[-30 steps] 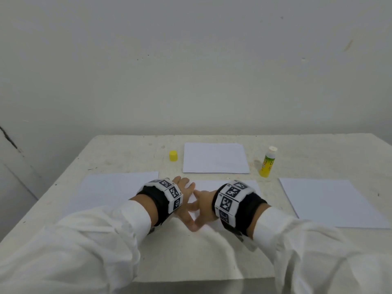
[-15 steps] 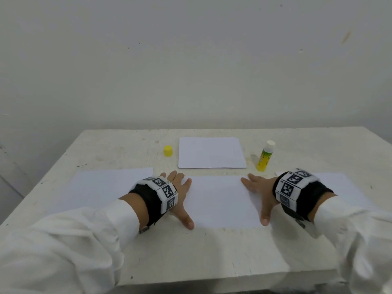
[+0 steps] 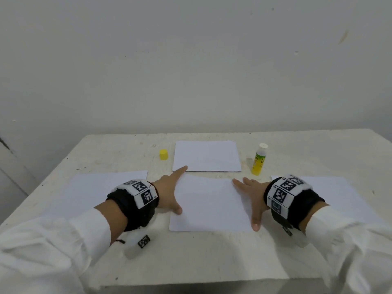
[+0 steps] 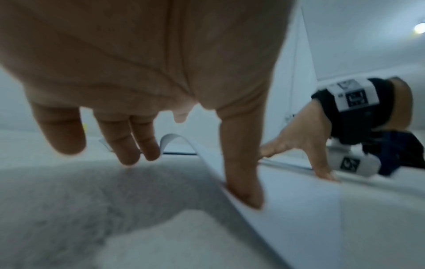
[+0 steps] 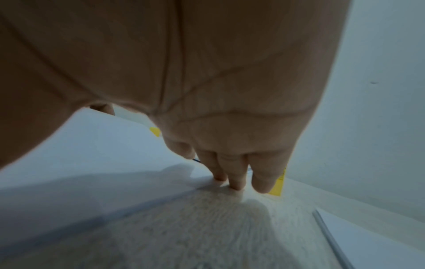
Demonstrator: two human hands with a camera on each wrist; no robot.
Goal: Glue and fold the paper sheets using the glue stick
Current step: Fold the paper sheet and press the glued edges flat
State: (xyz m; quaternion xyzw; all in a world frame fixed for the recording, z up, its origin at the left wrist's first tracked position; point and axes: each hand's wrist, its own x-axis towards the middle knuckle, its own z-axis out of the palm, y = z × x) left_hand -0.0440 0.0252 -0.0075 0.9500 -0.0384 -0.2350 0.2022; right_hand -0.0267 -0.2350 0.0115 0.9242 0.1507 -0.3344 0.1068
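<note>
The folded paper sheet (image 3: 209, 203), smooth and white, lies flat at the middle of the rough pale table (image 3: 191, 255) in the head view, the left hand (image 3: 169, 192) and right hand (image 3: 251, 196) spread flat at its two sides. Beyond it the yellow glue stick (image 3: 259, 159) stands upright.

From the left wrist, the thumb (image 4: 241, 174) presses the sheet's edge, whose far corner curls upward.

From the right wrist, straight fingertips (image 5: 235, 182) touch the paper's rim.
</note>
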